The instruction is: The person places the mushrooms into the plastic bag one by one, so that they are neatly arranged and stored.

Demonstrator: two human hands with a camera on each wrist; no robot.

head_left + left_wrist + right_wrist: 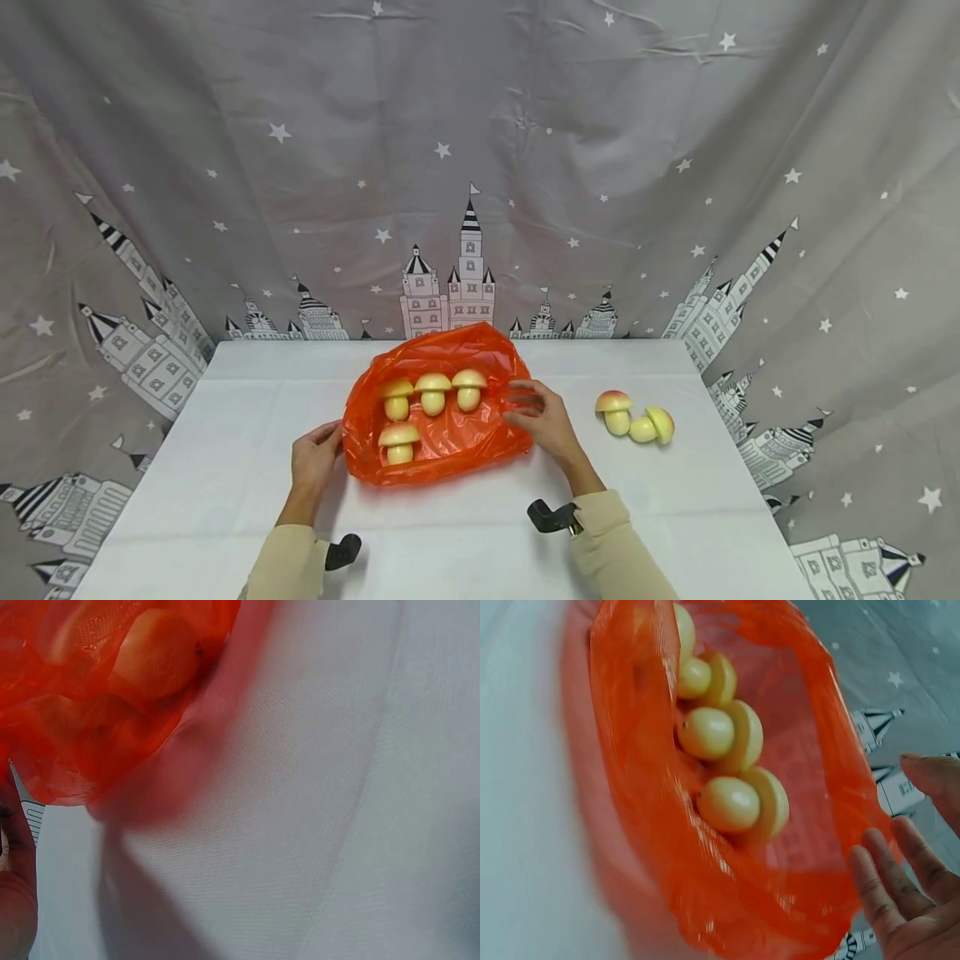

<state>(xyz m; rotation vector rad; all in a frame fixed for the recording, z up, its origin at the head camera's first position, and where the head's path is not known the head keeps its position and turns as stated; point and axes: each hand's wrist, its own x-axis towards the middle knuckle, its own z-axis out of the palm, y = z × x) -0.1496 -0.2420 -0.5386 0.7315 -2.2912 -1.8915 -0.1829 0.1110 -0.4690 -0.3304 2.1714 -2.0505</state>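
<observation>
An orange-red plastic bag (442, 475) gapes wide over the white table. Inside it are several yellow toy mushrooms (432, 394), three in a row at the back and one nearer the front left. My left hand (313, 457) pinches the bag's left edge, its fingertips partly hidden behind the plastic. At the bag's right rim my right hand (546, 419) has its fingers extended and slightly apart. The right wrist view shows those fingers (881, 889) against the plastic, with the thumb away from it and nothing gripped.
To the right of the bag, two more toy mushrooms with reddish caps lie on the white table (465, 550): one upright (617, 414) and one tipped over (653, 425). A grey curtain (450, 125) printed with castles and stars hangs behind and along both sides.
</observation>
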